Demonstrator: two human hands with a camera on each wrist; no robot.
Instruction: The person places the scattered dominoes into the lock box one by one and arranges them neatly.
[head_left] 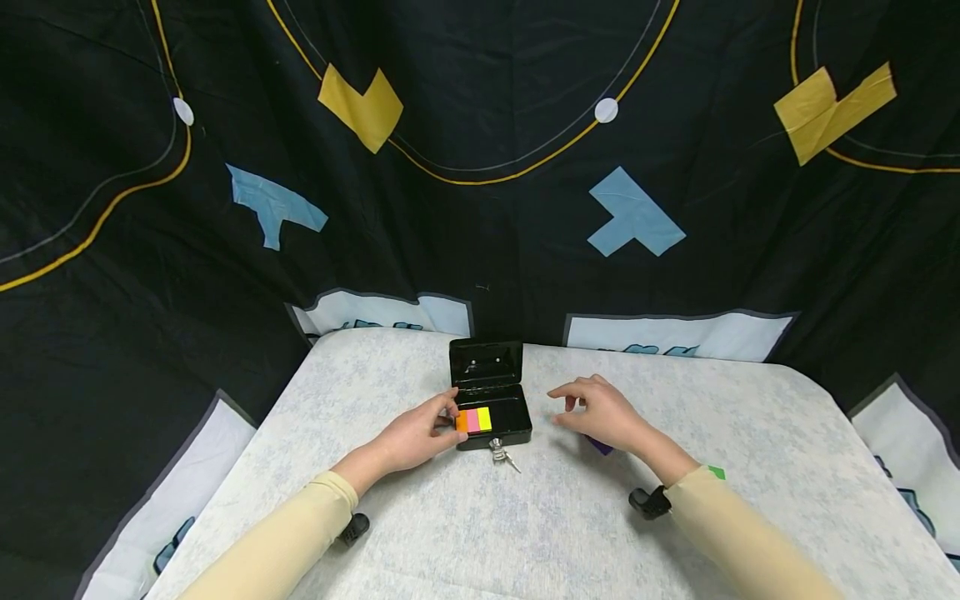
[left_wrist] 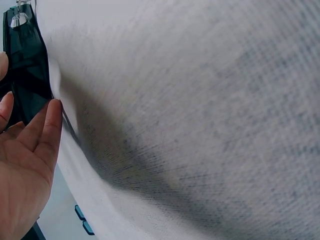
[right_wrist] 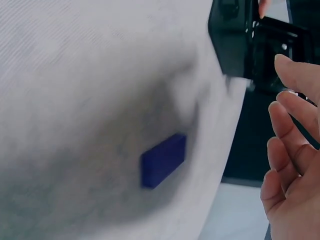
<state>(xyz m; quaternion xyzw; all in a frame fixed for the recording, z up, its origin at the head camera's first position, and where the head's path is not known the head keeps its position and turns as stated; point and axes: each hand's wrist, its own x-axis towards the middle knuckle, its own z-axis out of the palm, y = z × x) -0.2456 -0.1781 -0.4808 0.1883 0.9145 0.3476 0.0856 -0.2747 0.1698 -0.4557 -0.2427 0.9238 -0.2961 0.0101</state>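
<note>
The left hand [head_left: 412, 435] is held at nine o'clock of the black box [head_left: 513, 408] on the bench [head_left: 435, 525], its thumb and fingers apart. At three o'clock, the right hand [head_left: 609, 417] is poised empty above the purple block [right_wrist: 164, 161], fingers loosely bent.

Curtained-off, staged-looking work spot; whether in a home, lab or office, cannot tell. Table [head_left: 480, 533] topped in pale, mottled woven fabric. Behind table and round both its sides: creased black cloth [head_left: 517, 250], backdrop-like, with curving yellow lines [head_left: 472, 182], yellow patches [head_left: 367, 108], light-blue patches [head_left: 633, 215]. White panels [head_left: 667, 332] along table's far edge. Wrist-worn cameras [head_left: 649, 503] above table.
</note>
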